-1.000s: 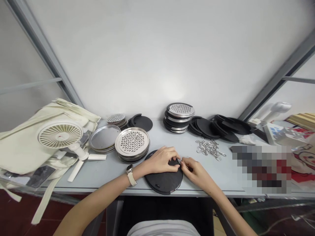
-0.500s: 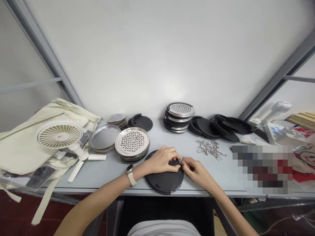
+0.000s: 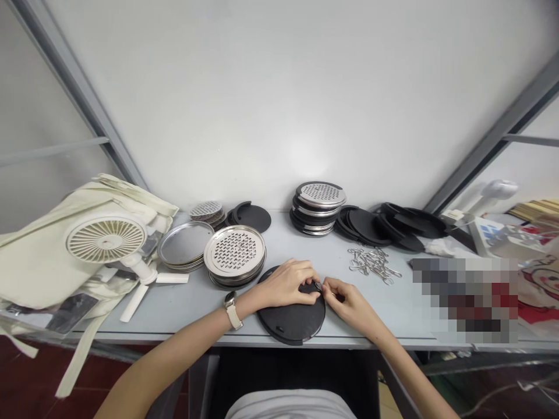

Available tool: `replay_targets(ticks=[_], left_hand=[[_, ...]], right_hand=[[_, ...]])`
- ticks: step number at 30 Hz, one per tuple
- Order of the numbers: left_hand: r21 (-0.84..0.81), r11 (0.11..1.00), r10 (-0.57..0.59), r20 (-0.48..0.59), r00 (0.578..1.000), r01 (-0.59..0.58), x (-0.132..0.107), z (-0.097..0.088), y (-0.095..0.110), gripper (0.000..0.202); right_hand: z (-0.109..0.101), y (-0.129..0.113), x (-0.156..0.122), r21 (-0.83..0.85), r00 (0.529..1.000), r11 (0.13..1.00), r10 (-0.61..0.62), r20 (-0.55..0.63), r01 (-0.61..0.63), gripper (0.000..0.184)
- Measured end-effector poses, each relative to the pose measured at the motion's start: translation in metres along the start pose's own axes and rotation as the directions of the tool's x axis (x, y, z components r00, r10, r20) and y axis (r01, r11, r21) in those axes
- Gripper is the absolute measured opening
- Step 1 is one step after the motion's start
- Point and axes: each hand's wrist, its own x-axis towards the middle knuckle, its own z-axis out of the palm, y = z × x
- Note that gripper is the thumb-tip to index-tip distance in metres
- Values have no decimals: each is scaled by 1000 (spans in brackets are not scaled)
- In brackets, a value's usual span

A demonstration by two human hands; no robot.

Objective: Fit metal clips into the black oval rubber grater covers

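Observation:
A round black plastic disc (image 3: pixel 293 323) lies on the table near the front edge. My left hand (image 3: pixel 290 283) is across its upper part, fingers curled and closed at the disc's upper right rim. My right hand (image 3: pixel 347 301) pinches a small bent metal wire clip (image 3: pixel 319 286) at that same rim, close to my left fingertips. Part of the clip is hidden by the fingers. Up and to the right of my right hand lies a loose pile of similar wire clips (image 3: pixel 373 265).
Round metal grater plates (image 3: pixel 234 251) and plain metal discs (image 3: pixel 186 244) are stacked on the left. Behind stands a stack of black-rimmed graters (image 3: pixel 318 206). More black discs (image 3: pixel 369 226) lie back right. A white fan (image 3: pixel 107 240) and cream bag (image 3: pixel 39 250) occupy the far left.
Hardly anything differs. Both hands stay at the disc's upper right rim, with the clip in nearly the same place.

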Motion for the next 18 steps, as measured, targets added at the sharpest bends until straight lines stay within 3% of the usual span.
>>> replay_targets(ticks=[9, 18], left_hand=[[11, 1000, 25, -2, 1000, -25, 0, 1, -1, 17], [13, 1000, 14, 6, 1000, -14, 0, 0, 0, 17]], right_hand=[[0, -3, -1, -79, 999, 996, -38, -10, 37, 26], [0, -2, -1, -49, 1000, 999, -22, 8, 23, 28]])
